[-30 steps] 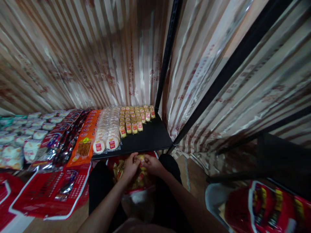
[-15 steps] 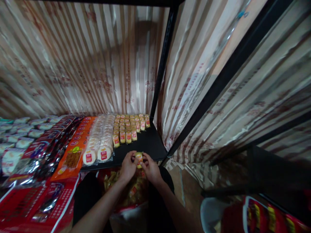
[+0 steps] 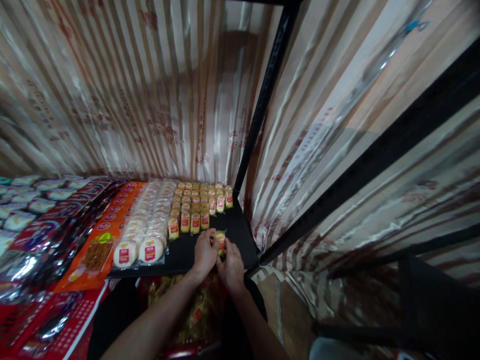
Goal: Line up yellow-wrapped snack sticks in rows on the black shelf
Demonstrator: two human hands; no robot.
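Between my two hands is one small yellow wrapped snack [image 3: 220,241] with a red and white label, held upright over the black shelf [image 3: 238,225]. My left hand [image 3: 206,254] pinches its left side, and my right hand [image 3: 230,262] grips its right side. Just beyond my hands stand rows of the same small yellow packets [image 3: 195,222], their red labels facing me. Below, between my knees, a bag of loose wrapped snacks [image 3: 197,315] lies partly hidden by my forearms.
Left of the rows lie round white crackers [image 3: 151,249] in clear wrap, an orange snack packet [image 3: 95,247] and dark shiny packets [image 3: 45,240]. A black metal post [image 3: 262,100] rises at the shelf's back corner. Striped curtains [image 3: 168,90] hang behind.
My hands have moved slightly forward and right over the shelf with the yellow snack. The view has shifted, and the rows stand as before.
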